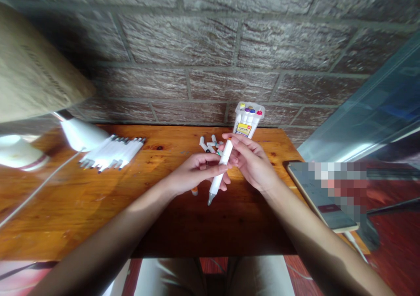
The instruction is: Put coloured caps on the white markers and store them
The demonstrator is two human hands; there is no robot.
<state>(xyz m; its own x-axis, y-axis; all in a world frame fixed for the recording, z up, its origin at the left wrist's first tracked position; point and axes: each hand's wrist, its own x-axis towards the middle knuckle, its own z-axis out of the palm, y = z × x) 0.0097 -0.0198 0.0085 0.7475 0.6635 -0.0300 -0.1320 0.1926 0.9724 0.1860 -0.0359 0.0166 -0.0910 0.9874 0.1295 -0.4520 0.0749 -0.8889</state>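
Observation:
My left hand (200,172) is closed around the barrel of a white marker (216,184), which tilts with its grey tapered end down toward me. At the marker's upper end, the fingers of my right hand (251,160) pinch a white cap (227,150) with an orange top. Cap and barrel are in line; whether they are fully joined I cannot tell. Just behind my hands lie several loose white caps (203,146), partly hidden by my fingers. An orange-ended piece (194,191) shows below my left hand, the rest of it covered.
A clear case (257,123) of colour-topped markers stands against the brick wall. Several white markers (114,152) lie in a row on the wooden table (157,173) at left, beside a lamp (77,132) and its cord. A tablet-like device (311,191) rests at the right edge.

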